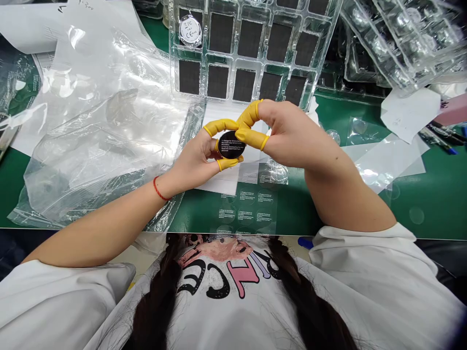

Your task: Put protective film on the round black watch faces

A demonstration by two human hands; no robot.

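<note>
A round smartwatch (232, 145) with a black face and small white printed lines is held above the bench by its rim. My left hand (199, 155) grips it between yellow-cotted fingers, closed around its left and lower edge. My right hand (272, 129) is closed too, its yellow-cotted thumb and index finger pinching at the upper right edge of the face. Whether those fingertips also hold a film there cannot be made out. Below the hands lies a clear sheet of round printed film labels (248, 214), across the bench's front edge, near white paper (219, 187).
A clear compartment tray (251, 58) with dark pads stands ahead, one watch case (190, 30) in its upper left. Plastic bags (109, 112) cover the left side. Stacked clear trays (397, 39) rise at the back right, with pens (438, 138) and loose film (394, 158) nearer.
</note>
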